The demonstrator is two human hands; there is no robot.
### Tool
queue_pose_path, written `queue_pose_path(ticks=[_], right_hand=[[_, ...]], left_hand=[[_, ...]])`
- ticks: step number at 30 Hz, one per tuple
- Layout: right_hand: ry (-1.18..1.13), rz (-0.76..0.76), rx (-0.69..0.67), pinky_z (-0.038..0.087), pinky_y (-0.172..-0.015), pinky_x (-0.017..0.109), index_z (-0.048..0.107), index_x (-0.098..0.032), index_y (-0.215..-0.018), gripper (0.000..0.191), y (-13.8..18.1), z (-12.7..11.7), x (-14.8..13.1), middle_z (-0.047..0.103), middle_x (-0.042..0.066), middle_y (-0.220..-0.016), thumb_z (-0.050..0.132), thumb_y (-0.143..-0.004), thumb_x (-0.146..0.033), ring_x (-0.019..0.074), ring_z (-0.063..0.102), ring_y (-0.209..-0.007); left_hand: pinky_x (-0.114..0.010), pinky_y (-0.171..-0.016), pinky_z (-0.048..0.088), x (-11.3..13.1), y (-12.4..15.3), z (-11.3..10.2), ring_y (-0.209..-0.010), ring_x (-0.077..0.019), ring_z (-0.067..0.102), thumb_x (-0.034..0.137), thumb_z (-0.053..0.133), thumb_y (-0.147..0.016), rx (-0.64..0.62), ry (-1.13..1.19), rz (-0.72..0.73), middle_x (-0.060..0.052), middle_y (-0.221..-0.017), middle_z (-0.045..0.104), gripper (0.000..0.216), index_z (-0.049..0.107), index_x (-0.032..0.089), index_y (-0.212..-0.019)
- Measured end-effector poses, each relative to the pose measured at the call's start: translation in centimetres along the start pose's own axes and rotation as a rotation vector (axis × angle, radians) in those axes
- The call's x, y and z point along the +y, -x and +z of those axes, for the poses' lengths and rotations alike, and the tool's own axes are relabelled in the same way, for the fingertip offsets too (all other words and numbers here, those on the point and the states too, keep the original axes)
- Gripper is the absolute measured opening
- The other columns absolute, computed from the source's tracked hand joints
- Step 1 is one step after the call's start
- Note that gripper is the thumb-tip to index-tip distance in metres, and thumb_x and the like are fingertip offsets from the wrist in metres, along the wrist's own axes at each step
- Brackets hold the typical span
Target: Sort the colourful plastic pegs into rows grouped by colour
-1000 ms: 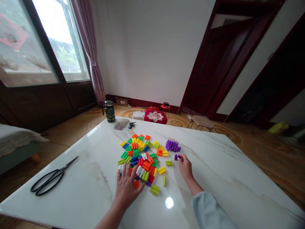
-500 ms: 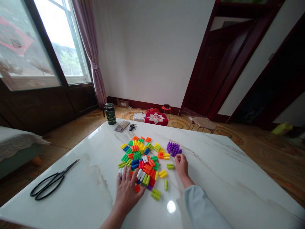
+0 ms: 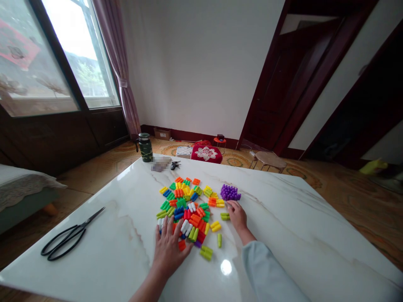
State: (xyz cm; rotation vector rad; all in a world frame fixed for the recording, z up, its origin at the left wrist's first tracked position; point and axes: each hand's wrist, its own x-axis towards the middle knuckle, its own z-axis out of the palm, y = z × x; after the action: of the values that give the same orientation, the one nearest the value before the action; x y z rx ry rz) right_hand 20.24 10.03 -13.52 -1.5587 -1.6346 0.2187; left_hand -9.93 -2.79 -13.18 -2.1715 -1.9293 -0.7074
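My left hand (image 3: pixel 170 246) lies with spread fingers on the near left edge of a pile of colourful plastic building blocks (image 3: pixel 179 213), its fingertips touching several of them. My right hand (image 3: pixel 238 214) is just right of the pile, fingers loosely stretched to the left, with nothing visible in them. Its fingertips are beside a lime-green block (image 3: pixel 224 216), whose right end they partly hide; contact cannot be made out. Just beyond that hand stands a tight cluster of purple blocks (image 3: pixel 230 192). Loose yellow blocks (image 3: pixel 215 226) and a single lime piece (image 3: pixel 219 240) lie between my hands.
Black-handled scissors (image 3: pixel 67 237) lie on the left of the white marble-look table (image 3: pixel 119 251). At its far left corner are a green camouflage flask (image 3: pixel 145 148), a blurred-out flat object (image 3: pixel 161 164) and keys (image 3: pixel 175 165). A stool (image 3: pixel 270 159) stands beyond the far edge.
My right hand has shifted slightly left, from beside the purple cluster to the lime-green block, and its fingers have loosened. My left hand stays in place on the pile.
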Motion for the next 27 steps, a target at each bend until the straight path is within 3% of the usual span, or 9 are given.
queue_pose_path(ticks=[8,15,19,27], right_hand=[[-0.003,-0.019,-0.038,0.047,-0.098,0.037,0.072,-0.021,-0.101,0.038,0.0,0.0,0.0,0.070,0.006,-0.112,0.044,-0.076,-0.020,0.0204,0.062,-0.105],[-0.007,0.031,0.142,0.051,-0.087,0.038,0.070,-0.017,-0.078,0.029,0.1,0.2,1.1,0.068,0.011,-0.090,0.042,-0.075,-0.024,0.0227,0.063,-0.088],[0.015,0.057,0.203,0.050,-0.089,0.038,0.070,-0.017,-0.086,0.032,-0.1,0.6,1.5,0.066,0.012,-0.097,0.041,-0.071,-0.020,0.0233,0.061,-0.093],[0.021,0.055,0.191,0.050,-0.090,0.038,0.071,-0.017,-0.092,0.036,-0.1,1.0,1.7,0.066,0.013,-0.102,0.041,-0.072,-0.021,0.0240,0.061,-0.097]], left_hand=[[-0.059,-0.113,0.017,0.1,0.0,0.0,-0.142,-0.0367,0.025,0.049,0.059,-0.080,0.011,0.002,0.008,-0.015,-0.147,0.041,0.064,0.048,0.028,-0.139],[-0.059,-0.113,0.017,0.0,0.0,0.0,-0.142,-0.0366,0.024,0.050,0.058,-0.080,-0.006,0.000,0.003,-0.015,-0.148,0.040,0.064,0.047,0.028,-0.140],[-0.059,-0.113,0.016,0.1,0.0,-0.1,-0.142,-0.0368,0.025,0.050,0.058,-0.080,-0.005,0.012,-0.004,-0.015,-0.148,0.041,0.064,0.048,0.028,-0.139],[-0.059,-0.113,0.017,0.2,0.0,-0.2,-0.142,-0.0368,0.024,0.049,0.058,-0.081,-0.003,-0.004,0.003,-0.015,-0.147,0.041,0.065,0.046,0.027,-0.141]])
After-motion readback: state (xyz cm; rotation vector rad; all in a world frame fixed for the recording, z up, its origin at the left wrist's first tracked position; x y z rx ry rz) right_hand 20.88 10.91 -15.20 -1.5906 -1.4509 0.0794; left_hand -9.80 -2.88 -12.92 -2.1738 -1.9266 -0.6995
